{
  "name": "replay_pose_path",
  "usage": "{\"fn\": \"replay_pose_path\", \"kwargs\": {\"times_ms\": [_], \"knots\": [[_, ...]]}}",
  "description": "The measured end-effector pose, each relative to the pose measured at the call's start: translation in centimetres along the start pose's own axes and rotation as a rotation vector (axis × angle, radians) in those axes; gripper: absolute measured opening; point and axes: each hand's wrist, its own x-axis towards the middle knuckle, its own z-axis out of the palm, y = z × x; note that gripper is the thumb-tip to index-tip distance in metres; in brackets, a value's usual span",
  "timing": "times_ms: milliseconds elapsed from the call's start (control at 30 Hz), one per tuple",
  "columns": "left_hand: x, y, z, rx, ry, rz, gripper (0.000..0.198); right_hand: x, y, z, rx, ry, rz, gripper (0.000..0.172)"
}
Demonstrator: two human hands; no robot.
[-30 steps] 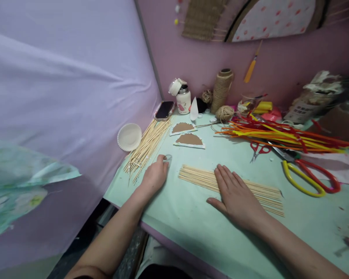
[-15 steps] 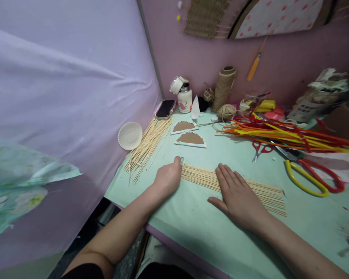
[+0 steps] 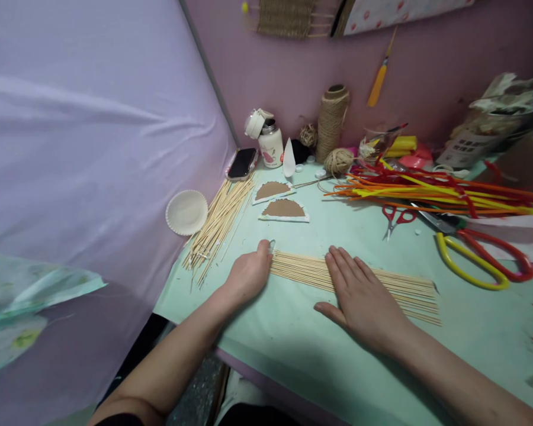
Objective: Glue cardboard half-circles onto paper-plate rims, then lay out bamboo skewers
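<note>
A flat row of thin wooden sticks (image 3: 299, 270) lies side by side on the green tabletop. At the row's left end my left hand (image 3: 250, 272) is closed, its thumb at the stick ends; a small clear loop shows by the thumb, and what the fingers hold is hidden. My right hand (image 3: 359, 293) lies flat over the middle of the row, fingers stretched out and thumb apart. Behind the hands are two brown half-round pieces with white edges, the nearer one (image 3: 284, 209) and the farther one (image 3: 272, 190).
Loose sticks (image 3: 222, 219), a white fluted dish (image 3: 187, 212) and a phone (image 3: 242, 163) are at the left. An open bottle (image 3: 270, 145) and twine spool (image 3: 331, 124) stand behind. Coloured strips (image 3: 430, 192), small scissors (image 3: 395, 219) and large scissors (image 3: 471, 260) lie right.
The camera view has shifted slightly, so the background sits higher and further left. Both hands keep the same pose on the sticks.
</note>
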Motion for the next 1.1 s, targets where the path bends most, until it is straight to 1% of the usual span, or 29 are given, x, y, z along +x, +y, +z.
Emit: {"fn": "replay_pose_path", "kwargs": {"times_ms": [367,867,1100], "knots": [[-0.07,0.11,-0.06,0.009,0.002,0.017,0.029,0.01,0.02,-0.06,-0.006,-0.015,0.001,0.092],[-0.04,-0.06,0.08,0.007,0.037,0.027,0.027,0.3,-0.39,0.01,0.004,-0.014,0.029,0.093],[-0.08,0.05,0.06,0.027,0.035,0.009,0.03,0.41,-0.56,-0.09,0.007,-0.019,0.039,0.091]]}}
